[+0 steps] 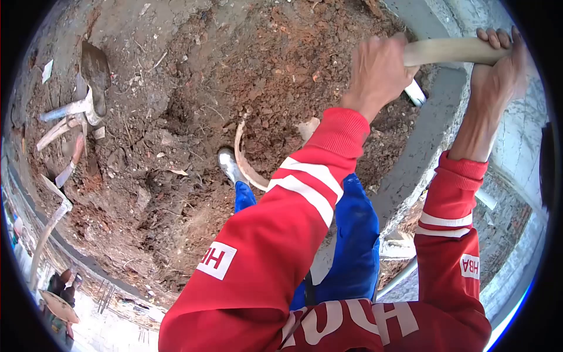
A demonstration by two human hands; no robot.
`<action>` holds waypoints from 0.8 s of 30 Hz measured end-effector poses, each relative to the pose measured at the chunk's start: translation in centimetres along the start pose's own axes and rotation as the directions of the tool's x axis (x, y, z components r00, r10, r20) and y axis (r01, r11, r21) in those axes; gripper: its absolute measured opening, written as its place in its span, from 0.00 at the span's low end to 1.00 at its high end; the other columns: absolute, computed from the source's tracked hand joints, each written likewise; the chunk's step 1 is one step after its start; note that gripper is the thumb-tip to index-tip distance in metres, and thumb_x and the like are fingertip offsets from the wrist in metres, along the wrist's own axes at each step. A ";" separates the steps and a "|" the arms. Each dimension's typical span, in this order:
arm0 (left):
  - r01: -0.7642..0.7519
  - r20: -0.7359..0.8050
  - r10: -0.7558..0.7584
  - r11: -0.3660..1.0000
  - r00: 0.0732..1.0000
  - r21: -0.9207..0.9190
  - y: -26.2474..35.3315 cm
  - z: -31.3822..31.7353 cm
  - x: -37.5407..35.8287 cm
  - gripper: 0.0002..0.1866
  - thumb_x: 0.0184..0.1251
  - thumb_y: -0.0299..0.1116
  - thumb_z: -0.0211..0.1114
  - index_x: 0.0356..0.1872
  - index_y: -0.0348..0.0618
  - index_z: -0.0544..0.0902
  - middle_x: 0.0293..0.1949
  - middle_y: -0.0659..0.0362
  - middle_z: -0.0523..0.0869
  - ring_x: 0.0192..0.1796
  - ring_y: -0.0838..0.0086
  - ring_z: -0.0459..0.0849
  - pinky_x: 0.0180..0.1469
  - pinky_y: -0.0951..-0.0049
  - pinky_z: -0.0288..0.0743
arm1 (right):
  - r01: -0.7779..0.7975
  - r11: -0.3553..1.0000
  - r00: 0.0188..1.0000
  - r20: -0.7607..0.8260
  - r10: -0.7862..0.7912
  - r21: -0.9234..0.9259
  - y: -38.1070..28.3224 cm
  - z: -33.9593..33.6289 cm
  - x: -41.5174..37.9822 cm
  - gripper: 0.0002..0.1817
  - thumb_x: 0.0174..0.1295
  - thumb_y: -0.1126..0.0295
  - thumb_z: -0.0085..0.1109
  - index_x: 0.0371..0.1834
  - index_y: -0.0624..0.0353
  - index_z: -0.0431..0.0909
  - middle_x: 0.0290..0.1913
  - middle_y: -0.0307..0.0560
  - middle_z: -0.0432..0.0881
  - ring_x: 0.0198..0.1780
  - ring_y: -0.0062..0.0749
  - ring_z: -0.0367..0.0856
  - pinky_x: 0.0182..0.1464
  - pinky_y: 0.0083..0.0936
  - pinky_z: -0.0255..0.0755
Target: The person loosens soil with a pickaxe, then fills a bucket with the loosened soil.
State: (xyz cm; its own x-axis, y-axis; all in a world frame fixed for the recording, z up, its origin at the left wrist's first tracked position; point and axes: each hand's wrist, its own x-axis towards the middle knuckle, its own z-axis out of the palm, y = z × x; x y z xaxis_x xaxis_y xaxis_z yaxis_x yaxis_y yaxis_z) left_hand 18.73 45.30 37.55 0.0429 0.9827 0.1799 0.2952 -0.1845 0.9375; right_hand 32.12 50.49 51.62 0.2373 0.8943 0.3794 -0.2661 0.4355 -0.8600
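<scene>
A pale, smooth wooden handle (pixel 448 51) runs almost level across the upper right. Around its left part my left hand (pixel 378 67) is closed, knuckles up. My right hand (pixel 501 67) grips the other end, with its fingertips showing over the top. Whatever the handle joins to is hidden. A short white piece (pixel 415 94) shows just below my left hand; whether it belongs to the handle cannot be made out. Loose reddish-brown soil (pixel 275 64) lies beyond my hands.
A grey concrete edge (pixel 404 158) curves down the right side. Digging tools (pixel 85 108) lie on soil at the left, near a shovel blade (pixel 95 73). A curved hose-like piece (pixel 241 155) rests by my boot (pixel 229 164). Another person (pixel 63 287) is at lower left.
</scene>
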 end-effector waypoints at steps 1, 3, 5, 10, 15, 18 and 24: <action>-0.028 -0.067 0.027 1.000 0.997 -0.012 -1.9 0.0 1.0 0.15 0.54 0.37 0.73 0.39 0.39 0.86 0.26 0.43 0.86 0.31 0.48 0.87 0.38 0.54 0.82 | -0.007 0.996 0.999 0.049 0.003 0.092 3.6 -1.1 1.7 0.06 0.68 0.74 0.58 0.40 0.63 0.71 0.28 0.41 0.71 0.29 0.27 0.73 0.38 0.30 0.71; 0.087 -0.127 -0.076 0.992 0.989 0.087 -7.9 -1.5 -0.4 0.15 0.54 0.39 0.74 0.39 0.39 0.87 0.28 0.42 0.87 0.33 0.49 0.88 0.39 0.54 0.82 | 0.169 0.825 0.890 -0.276 -0.362 -0.539 11.0 4.7 -0.8 0.07 0.67 0.68 0.59 0.35 0.61 0.75 0.22 0.36 0.74 0.17 0.20 0.69 0.21 0.20 0.68; 0.284 -0.189 -0.251 0.942 0.949 0.177 -17.1 -3.1 -8.6 0.16 0.54 0.39 0.75 0.38 0.37 0.88 0.31 0.42 0.88 0.34 0.48 0.89 0.40 0.55 0.83 | -0.067 0.788 0.937 -0.309 -0.161 -0.613 21.3 5.3 -11.9 0.07 0.66 0.72 0.59 0.39 0.66 0.74 0.22 0.40 0.76 0.18 0.23 0.73 0.21 0.23 0.70; 0.900 -0.171 -0.892 0.384 0.420 0.205 -20.3 -3.2 -37.8 0.16 0.55 0.35 0.74 0.33 0.30 0.81 0.29 0.37 0.86 0.38 0.43 0.87 0.44 0.50 0.79 | -0.709 0.073 0.483 -0.408 0.775 -0.701 37.4 2.8 -39.1 0.14 0.58 0.72 0.63 0.39 0.78 0.78 0.36 0.71 0.84 0.40 0.48 0.88 0.46 0.42 0.81; 0.924 -0.105 -0.921 0.364 0.376 0.113 -13.7 -3.4 -34.1 0.15 0.56 0.33 0.72 0.32 0.31 0.78 0.25 0.40 0.85 0.35 0.42 0.86 0.39 0.50 0.79 | -0.864 0.209 0.389 -0.344 0.855 -0.458 32.7 1.7 -35.7 0.12 0.60 0.73 0.60 0.23 0.71 0.75 0.15 0.48 0.75 0.13 0.31 0.75 0.14 0.32 0.69; 0.930 -0.094 -0.935 0.322 0.342 0.175 -7.6 -2.5 -40.9 0.16 0.57 0.35 0.71 0.38 0.33 0.80 0.31 0.38 0.86 0.38 0.41 0.86 0.42 0.48 0.79 | -0.917 0.023 0.222 -0.460 0.860 -0.399 23.6 0.9 -39.6 0.09 0.65 0.71 0.59 0.38 0.67 0.74 0.18 0.40 0.72 0.14 0.25 0.72 0.14 0.27 0.67; 0.949 -0.033 -0.998 0.034 0.046 0.314 0.7 -1.0 -53.5 0.15 0.56 0.36 0.70 0.42 0.38 0.85 0.33 0.39 0.87 0.39 0.42 0.87 0.42 0.47 0.79 | -0.987 -0.038 0.047 -0.506 0.861 -0.155 12.0 -3.2 -50.9 0.06 0.61 0.76 0.58 0.36 0.62 0.71 0.20 0.36 0.71 0.17 0.19 0.68 0.19 0.22 0.65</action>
State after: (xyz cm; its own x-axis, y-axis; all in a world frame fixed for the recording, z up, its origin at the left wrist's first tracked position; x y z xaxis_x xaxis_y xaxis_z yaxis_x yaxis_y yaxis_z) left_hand 15.65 -7.40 28.86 -0.3246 0.2294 -0.9176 0.3500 0.9304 0.1088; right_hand 19.83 9.93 20.88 0.2552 0.3648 -0.8954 -0.0791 -0.9151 -0.3954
